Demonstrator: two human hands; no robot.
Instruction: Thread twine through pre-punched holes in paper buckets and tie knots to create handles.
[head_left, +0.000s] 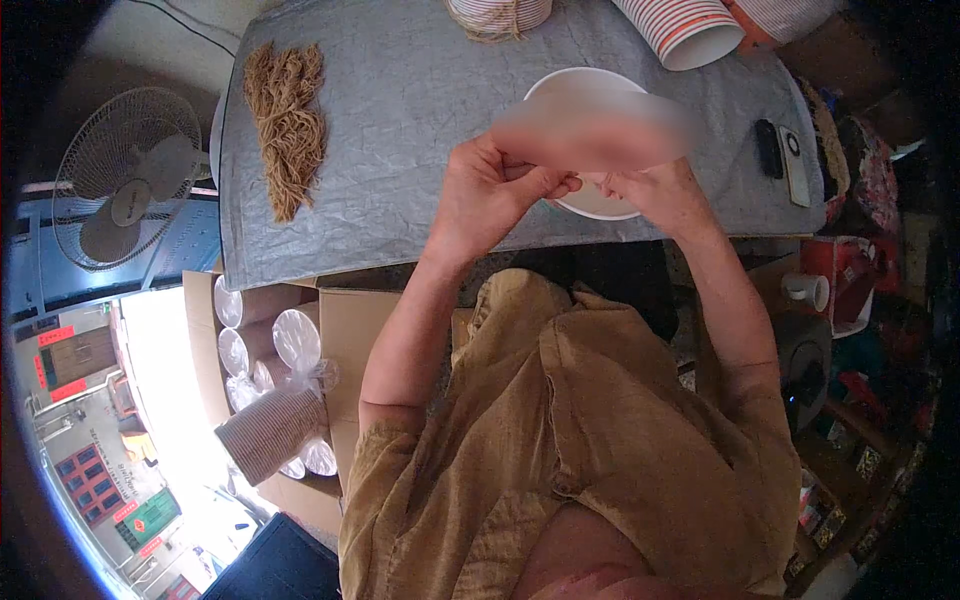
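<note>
A round white paper tub point(588, 74) stands open on the table under my hands. My left hand point(488, 195) is over its near left side, thumb and fingers pinched together. My right hand point(655, 195) is over the near right side, its fingers also bent into a pinch close to the left fingertips. A blurred patch covers the space above the fingers, so whatever they hold cannot be made out. To the left lies a bundle of brown twine strands point(286, 130).
The table has a grey cloth cover point(390, 120). At its far side are a twine-wrapped stack point(500, 14) and stacked paper cups point(690, 35). A phone-like device point(793, 165) lies right. Left are a fan point(128, 195) and a cardboard box point(350, 340) beside bagged cup stacks point(270, 430).
</note>
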